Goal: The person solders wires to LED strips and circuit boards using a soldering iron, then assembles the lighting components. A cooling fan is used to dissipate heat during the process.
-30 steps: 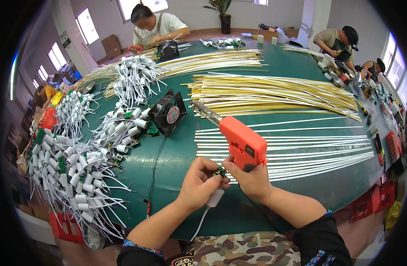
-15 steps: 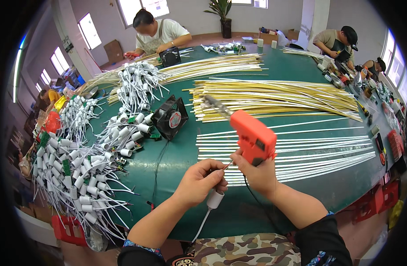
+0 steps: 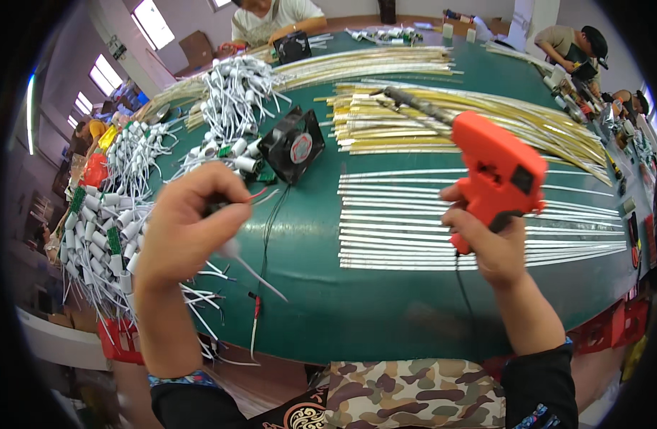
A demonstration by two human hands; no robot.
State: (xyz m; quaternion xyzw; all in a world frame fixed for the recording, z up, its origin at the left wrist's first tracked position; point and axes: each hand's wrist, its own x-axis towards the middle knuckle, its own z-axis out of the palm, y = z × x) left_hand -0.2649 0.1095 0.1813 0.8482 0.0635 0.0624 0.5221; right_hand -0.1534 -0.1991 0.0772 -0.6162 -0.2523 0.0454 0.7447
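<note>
My left hand [image 3: 189, 225] is closed in a pinch, raised over the left part of the table beside a heap of white wired cylinders [image 3: 99, 225] with green circuit boards. From its fingers stick out a short red and a white wire; below them shows the blurred end of a white wired cylinder [image 3: 229, 249] with a white cable hanging down. The rest of it is hidden by the hand. My right hand [image 3: 494, 247] grips the handle of a red soldering gun [image 3: 496, 168]. Its dark metal tip points to the far left, above the strips.
White LED strips [image 3: 428, 230] lie side by side under the soldering gun. Behind them is a bundle of yellow and white strips [image 3: 393, 118]. A black fan [image 3: 294, 145] with trailing cords stands left of centre. Co-workers sit across the green table [image 3: 328, 300].
My left hand has moved left and up from the middle, away from the soldering gun, carrying the white wired cylinder. My right hand has moved the gun rightward. The view has tilted down.
</note>
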